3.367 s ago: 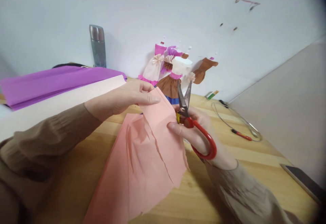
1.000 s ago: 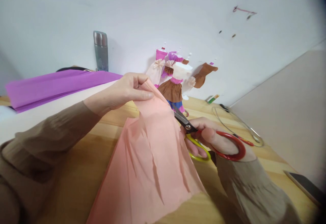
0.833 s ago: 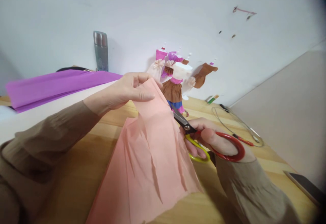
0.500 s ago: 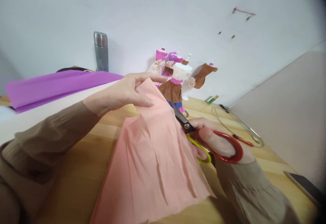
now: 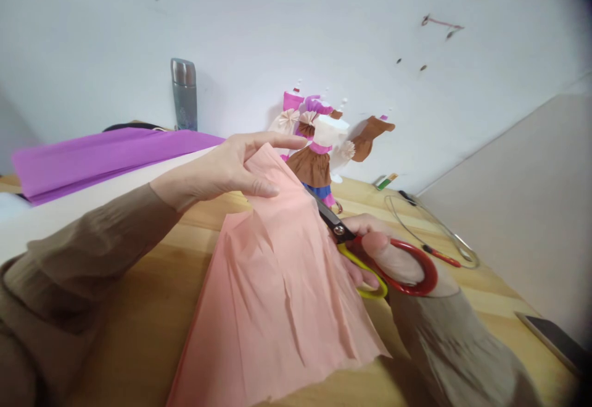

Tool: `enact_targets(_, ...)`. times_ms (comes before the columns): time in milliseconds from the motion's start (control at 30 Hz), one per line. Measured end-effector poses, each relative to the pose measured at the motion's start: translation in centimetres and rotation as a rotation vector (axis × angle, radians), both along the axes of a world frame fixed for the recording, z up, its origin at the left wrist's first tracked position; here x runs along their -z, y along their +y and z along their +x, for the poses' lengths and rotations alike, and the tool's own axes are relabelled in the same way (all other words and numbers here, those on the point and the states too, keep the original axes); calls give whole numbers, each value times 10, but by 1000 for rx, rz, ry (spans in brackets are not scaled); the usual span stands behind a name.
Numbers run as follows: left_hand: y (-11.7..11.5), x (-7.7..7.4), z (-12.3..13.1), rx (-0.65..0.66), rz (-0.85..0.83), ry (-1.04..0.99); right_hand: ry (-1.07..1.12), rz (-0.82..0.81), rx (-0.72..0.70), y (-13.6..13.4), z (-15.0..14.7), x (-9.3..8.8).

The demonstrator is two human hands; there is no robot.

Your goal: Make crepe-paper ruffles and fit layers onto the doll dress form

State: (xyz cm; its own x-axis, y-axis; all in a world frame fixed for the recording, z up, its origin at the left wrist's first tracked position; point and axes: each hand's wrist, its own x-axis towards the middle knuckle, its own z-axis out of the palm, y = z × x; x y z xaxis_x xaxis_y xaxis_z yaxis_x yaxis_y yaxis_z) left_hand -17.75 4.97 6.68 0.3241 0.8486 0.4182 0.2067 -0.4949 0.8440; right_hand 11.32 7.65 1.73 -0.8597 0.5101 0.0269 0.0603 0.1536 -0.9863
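Note:
A sheet of peach crepe paper (image 5: 282,283) hangs in soft folds over the wooden table, its top corner pinched by my left hand (image 5: 231,169) between thumb and fingers. My right hand (image 5: 377,250) grips a pair of scissors (image 5: 339,230) with one red and one yellow handle loop. The dark blades lie at the paper's right edge, just below my left fingers. Part of the blades is hidden by the paper.
Behind my hands stand several small dress forms in paper outfits (image 5: 314,163). A folded purple sheet (image 5: 111,157) and a white sheet (image 5: 115,200) lie at left, near a grey flask (image 5: 185,95). A phone (image 5: 555,339) and a cable (image 5: 441,256) lie at right.
The scissor handles have drawn slightly closer together or shifted a little at the paper's edge. My left hand keeps its hold in nearly the same place.

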Motion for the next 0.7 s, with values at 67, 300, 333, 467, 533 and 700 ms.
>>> enact_targets(67, 0, 0, 1, -17, -5, -3, 16, -44, -11, -1, -2, -3)
enact_targets(300, 0, -3, 2, 14, -49, -13, -6, -50, -88, 3, -1, -5)
enact_targets(333, -1, -3, 3, 22, -78, -10, 3, -45, -103, 3, -1, -4)
enact_targets(467, -1, -1, 6, 59, -173, -48, 21, -48, -120, 2, -4, -4)
enact_targets(533, -1, 1, 8, 87, -195, -77, 11, -56, -109, 1, -6, -5)
enact_targets(700, -2, 3, 10, 126, -199, -39, -9, -39, -74, 0, -9, -5)
